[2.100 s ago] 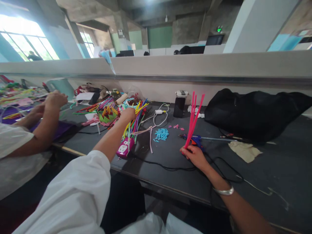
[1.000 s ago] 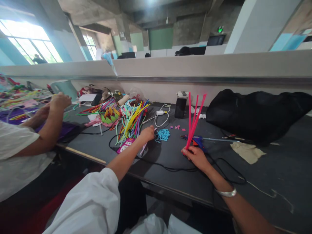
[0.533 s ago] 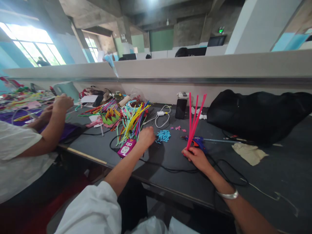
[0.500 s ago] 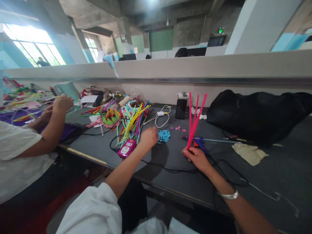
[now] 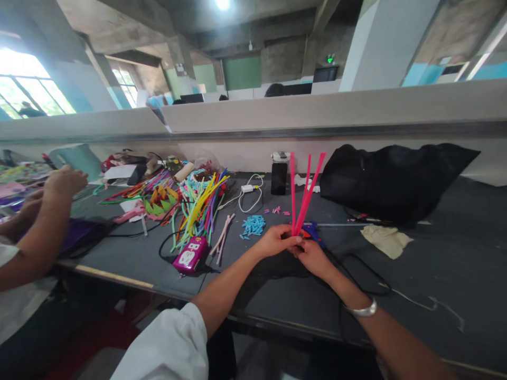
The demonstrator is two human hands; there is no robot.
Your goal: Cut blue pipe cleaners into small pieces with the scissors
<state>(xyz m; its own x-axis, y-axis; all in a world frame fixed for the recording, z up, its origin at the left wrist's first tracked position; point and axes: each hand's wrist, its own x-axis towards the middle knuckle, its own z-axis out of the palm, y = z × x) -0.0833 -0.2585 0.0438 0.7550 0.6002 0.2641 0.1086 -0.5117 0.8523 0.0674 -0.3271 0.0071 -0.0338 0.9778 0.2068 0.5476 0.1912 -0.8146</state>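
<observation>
1. Left hand (image 5: 277, 241) and right hand (image 5: 313, 257) meet, both gripping pink stems (image 5: 303, 214) at lower ends.
2. Stems fan upward above dark table (image 5: 439, 264).
3. Blue pieces (image 5: 253, 226) lie near left hand.

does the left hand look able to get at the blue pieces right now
Probably yes: the blue pieces lie near the left hand with nothing visible in between, though it is at the base of the pink sticks.
</observation>
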